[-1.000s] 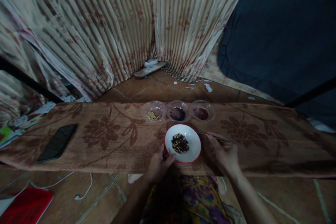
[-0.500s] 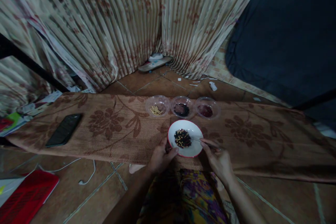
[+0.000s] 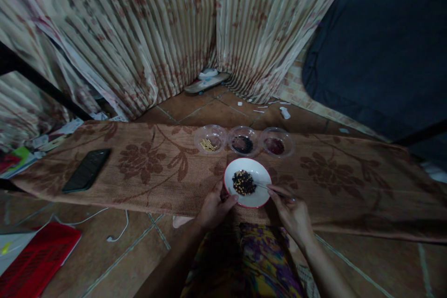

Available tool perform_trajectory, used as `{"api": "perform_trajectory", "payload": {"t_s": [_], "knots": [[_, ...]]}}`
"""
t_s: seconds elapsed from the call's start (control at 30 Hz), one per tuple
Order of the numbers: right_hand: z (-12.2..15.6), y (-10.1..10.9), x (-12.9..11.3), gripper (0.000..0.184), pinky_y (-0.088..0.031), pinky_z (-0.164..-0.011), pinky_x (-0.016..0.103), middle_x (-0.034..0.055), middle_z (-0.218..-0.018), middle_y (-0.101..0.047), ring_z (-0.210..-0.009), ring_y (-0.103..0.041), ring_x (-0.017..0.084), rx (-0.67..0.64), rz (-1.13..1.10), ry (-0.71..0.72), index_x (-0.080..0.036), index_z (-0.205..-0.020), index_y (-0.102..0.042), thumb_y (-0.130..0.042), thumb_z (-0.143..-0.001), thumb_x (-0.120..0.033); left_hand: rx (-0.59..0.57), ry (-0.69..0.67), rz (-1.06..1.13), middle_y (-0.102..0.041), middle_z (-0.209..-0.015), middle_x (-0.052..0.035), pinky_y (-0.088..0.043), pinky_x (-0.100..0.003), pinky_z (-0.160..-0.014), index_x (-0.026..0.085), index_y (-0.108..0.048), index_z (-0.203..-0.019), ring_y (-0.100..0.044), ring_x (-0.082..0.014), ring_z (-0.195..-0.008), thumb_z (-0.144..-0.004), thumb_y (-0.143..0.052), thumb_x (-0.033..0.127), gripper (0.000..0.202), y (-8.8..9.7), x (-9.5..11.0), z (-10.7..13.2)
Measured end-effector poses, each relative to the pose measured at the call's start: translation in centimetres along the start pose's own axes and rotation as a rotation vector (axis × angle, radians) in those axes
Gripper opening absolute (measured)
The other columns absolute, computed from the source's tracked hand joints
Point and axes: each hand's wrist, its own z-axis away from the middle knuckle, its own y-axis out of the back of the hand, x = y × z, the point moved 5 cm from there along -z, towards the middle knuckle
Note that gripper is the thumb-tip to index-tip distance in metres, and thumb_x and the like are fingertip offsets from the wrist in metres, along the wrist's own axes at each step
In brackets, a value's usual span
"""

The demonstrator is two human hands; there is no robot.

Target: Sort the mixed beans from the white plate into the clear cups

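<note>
A white bowl (image 3: 258, 198) with a red rim holds a mixed heap of black and yellow beans (image 3: 244, 182). My left hand (image 3: 214, 208) grips its left edge, thumb over the rim. In my right hand (image 3: 291, 212) is a thin metal utensil (image 3: 261, 185), whose tip meets the right side of the heap; whether it is a spoon or tweezers I cannot tell. Three clear plastic bowls stand in a row behind: the left bowl (image 3: 220, 136) has yellow beans, the middle bowl (image 3: 243, 129) black ones, the right bowl (image 3: 289, 142) dark red ones.
A brown floral cloth (image 3: 195, 181) covers the narrow table. A dark phone (image 3: 86, 170) lies at its left. On the tiled floor are a skateboard (image 3: 206, 84), white scraps (image 3: 285, 112), a red bag-like item (image 3: 42, 258) and a white cable (image 3: 122, 230). Striped curtains (image 3: 167, 23) hang behind.
The view has shifted very slightly. Both hands keep their hold, and the utensil stays at the bean heap with hardly any movement.
</note>
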Motion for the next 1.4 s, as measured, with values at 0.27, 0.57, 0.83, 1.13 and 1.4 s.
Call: {"api": "perform_trajectory", "payload": {"t_s": [0.27,0.57,0.83,1.13,1.4], "knots": [[0.3,0.0,0.2,0.034,-0.05,-0.081,0.035,0.0094,-0.1,-0.07,-0.092,-0.065,0.023,0.001,-0.023,0.005,-0.02,-0.096,-0.072,-0.053,-0.086,-0.047,0.014,0.014,-0.004,-0.072,-0.099,-0.0047,-0.051,-0.031,-0.089,0.016,-0.05,-0.127,-0.066,-0.0213,-0.096,-0.081,-0.064,0.028,0.05,-0.1,0.0,0.0],[0.7,-0.1,0.5,0.033,-0.05,-0.08,0.034,0.0095,-0.101,-0.069,-0.092,-0.064,0.023,-0.02,-0.023,-0.013,-0.02,-0.096,-0.072,-0.054,-0.086,-0.046,-0.015,-0.008,0.033,-0.071,-0.106,-0.0051,-0.05,-0.032,-0.092,0.018,-0.049,-0.128,-0.066,-0.0209,-0.098,-0.082,-0.063,0.029,0.049,-0.1,-0.2,0.0],[0.5,-0.3,0.8,0.032,-0.05,-0.081,0.035,0.0096,-0.101,-0.069,-0.093,-0.065,0.023,-0.016,-0.032,-0.007,-0.02,-0.097,-0.072,-0.054,-0.087,-0.045,0.009,-0.014,0.05,-0.07,-0.111,-0.0053,-0.05,-0.032,-0.094,0.018,-0.051,-0.125,-0.065,-0.0218,-0.103,-0.08,-0.065,0.029,0.048,-0.1,-0.2,0.0],[0.7,-0.2,1.4,0.034,-0.051,-0.082,0.036,0.0103,-0.102,-0.07,-0.094,-0.065,0.024,0.008,-0.046,-0.021,-0.02,-0.098,-0.072,-0.055,-0.086,-0.046,-0.011,-0.004,0.039,-0.07,-0.112,-0.0054,-0.049,-0.033,-0.095,0.018,-0.05,-0.126,-0.065,-0.0214,-0.103,-0.082,-0.063,0.031,0.048,-0.1,-0.7,-0.1],[0.5,0.2,1.8,0.03,-0.05,-0.083,0.038,0.0093,-0.098,-0.071,-0.094,-0.065,0.024,0.068,-0.061,-0.004,-0.02,-0.092,-0.072,-0.057,-0.084,-0.045,-0.006,-0.018,0.007,-0.07,-0.111,-0.0058,-0.05,-0.031,-0.092,0.017,-0.051,-0.125,-0.066,-0.0209,-0.101,-0.082,-0.062,0.03,0.046,-0.1,-0.5,0.0]]}}
